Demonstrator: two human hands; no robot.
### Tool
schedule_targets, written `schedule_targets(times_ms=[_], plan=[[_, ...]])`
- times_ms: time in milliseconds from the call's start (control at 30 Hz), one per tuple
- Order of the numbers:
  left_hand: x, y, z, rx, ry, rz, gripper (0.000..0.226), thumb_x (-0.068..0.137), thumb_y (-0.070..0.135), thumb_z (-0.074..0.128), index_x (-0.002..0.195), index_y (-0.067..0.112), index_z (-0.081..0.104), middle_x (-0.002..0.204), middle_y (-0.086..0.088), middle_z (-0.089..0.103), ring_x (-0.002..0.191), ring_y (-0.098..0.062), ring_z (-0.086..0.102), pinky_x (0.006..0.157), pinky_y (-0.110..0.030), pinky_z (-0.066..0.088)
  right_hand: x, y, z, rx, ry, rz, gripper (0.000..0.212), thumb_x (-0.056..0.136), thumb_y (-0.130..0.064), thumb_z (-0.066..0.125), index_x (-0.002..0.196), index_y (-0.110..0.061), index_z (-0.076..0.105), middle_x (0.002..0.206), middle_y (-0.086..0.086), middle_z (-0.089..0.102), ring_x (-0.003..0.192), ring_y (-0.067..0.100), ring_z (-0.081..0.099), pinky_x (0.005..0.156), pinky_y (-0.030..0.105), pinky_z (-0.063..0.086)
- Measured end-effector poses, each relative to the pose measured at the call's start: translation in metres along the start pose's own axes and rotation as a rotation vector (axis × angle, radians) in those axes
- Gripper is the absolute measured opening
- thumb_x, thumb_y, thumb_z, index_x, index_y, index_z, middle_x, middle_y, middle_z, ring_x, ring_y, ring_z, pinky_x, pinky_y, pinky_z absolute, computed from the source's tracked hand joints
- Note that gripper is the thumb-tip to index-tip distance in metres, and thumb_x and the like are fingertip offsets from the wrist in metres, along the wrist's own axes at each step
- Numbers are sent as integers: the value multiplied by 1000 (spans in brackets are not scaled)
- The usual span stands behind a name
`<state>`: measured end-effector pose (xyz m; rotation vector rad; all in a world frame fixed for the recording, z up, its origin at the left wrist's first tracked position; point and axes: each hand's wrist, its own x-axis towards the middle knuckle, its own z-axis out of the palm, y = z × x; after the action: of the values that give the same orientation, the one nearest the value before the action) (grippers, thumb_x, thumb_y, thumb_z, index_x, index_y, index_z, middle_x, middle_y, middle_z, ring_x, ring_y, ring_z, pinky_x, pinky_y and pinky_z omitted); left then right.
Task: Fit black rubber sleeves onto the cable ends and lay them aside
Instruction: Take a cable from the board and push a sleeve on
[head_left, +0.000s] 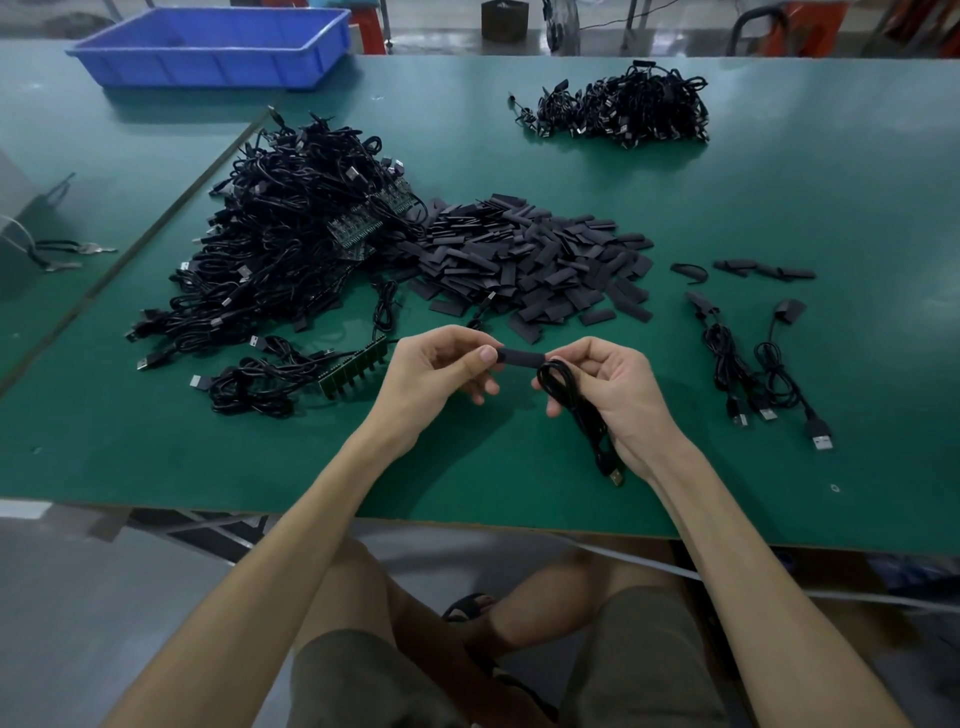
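My left hand (441, 371) pinches one end of a black rubber sleeve (519, 358) between thumb and fingers, above the green table (156, 441). My right hand (608, 384) grips the sleeve's other end together with a coiled black cable (576, 405), whose USB plug (616, 476) hangs below my wrist. A heap of loose sleeves (530, 254) lies just beyond my hands. A big tangle of black cables (291, 234) sits to its left.
A few cables (758, 374) lie to the right, with some sleeves (763, 270) beyond them. Another cable bundle (623, 109) sits at the back right, a blue bin (218, 47) at the back left. A circuit-board strip (353, 369) with cables lies left of my hands.
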<state>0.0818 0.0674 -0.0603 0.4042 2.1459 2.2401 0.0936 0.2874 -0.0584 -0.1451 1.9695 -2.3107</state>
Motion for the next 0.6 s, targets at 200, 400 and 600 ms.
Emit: schedule_targets(times_ms=[200,400,600], plan=[[1,1,0,-18,-34,-20,13,91,10,74,103,4,74,82,-13,75,68,-25,71,63,-30,58,0,3,1,-68,-26,-7,23,82,-26,79,92,-7,71,83,18,78,60,26,73,65,27,60],[0,0,5,138,-88,41,26,82,17,80,104,4,76,81,-13,75,65,-22,69,70,-30,58,1,3,4,-155,-24,5,21,88,-20,78,93,-2,69,82,17,78,54,22,72,56,22,56],[-5,3,8,319,-120,159,21,86,3,76,107,0,77,89,-14,73,61,-17,67,67,-23,55,0,-1,5,-199,-79,43,11,92,-8,74,91,1,69,79,16,78,51,22,71,53,24,57]])
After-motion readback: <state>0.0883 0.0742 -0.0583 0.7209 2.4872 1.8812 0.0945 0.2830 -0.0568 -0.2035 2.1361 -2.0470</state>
